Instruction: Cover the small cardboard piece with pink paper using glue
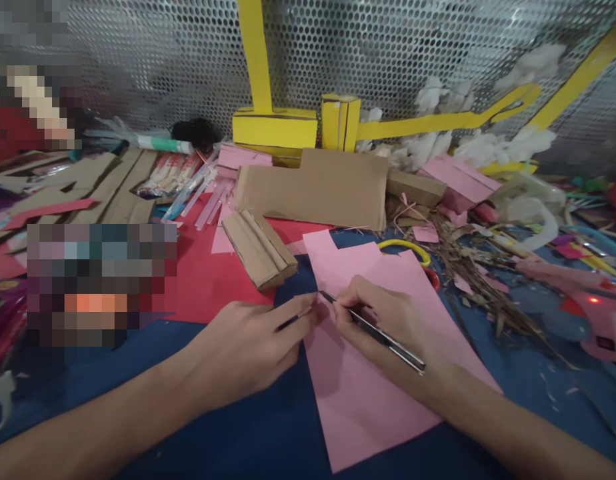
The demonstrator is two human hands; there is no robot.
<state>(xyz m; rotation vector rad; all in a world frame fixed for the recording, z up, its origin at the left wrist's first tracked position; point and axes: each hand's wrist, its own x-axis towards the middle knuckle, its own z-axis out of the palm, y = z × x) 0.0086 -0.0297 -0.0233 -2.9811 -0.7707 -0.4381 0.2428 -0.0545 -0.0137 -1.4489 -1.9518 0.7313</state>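
**On the blue desk [213, 433], fine work at a paper edge**

Head view: the pink sheet [355, 393] lies flat before the person, its left edge between the two hands. The right hand [383, 313] pinches a slim tool [388, 338] — pen or blade, I cannot tell — with its tip near that edge. The left hand [253, 340] brings its fingertips close by; whether they grip is hidden. Marking or scoring seems in hand; the next move calls for steady paper and fingers clear of the tip.
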